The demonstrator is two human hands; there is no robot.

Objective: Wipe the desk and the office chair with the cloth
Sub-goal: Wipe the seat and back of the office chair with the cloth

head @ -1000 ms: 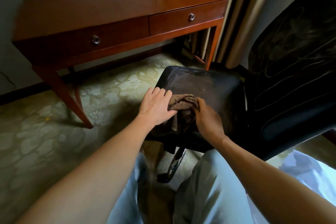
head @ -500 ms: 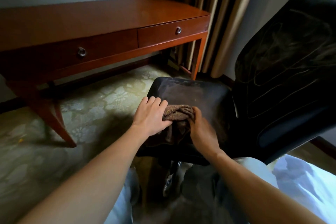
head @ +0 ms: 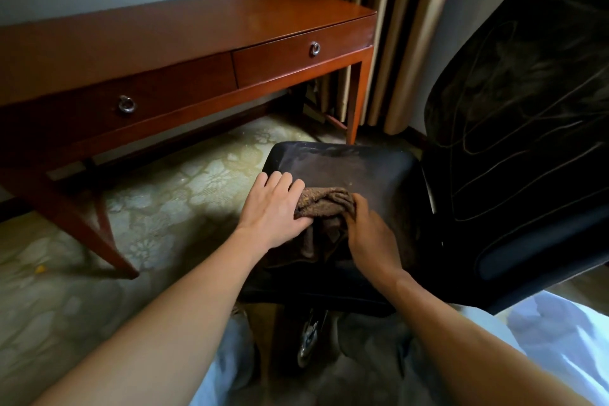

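Gripping the bunched cloth [head: 324,204] on the office chair [head: 362,168] seat in the head view, the right hand [head: 369,234] curls round it while the left hand [head: 273,208] lies flat alongside, fingers straight; the chair looks dusty, seemingly half-wiped, and whether the desk [head: 197,30] is done I cannot tell.

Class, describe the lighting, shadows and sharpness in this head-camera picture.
Head view: the left hand and red-brown wooden desk catch light; the right hand, crumpled brown cloth and black office chair seat lie in shade; forearms look soft near the bottom edge.
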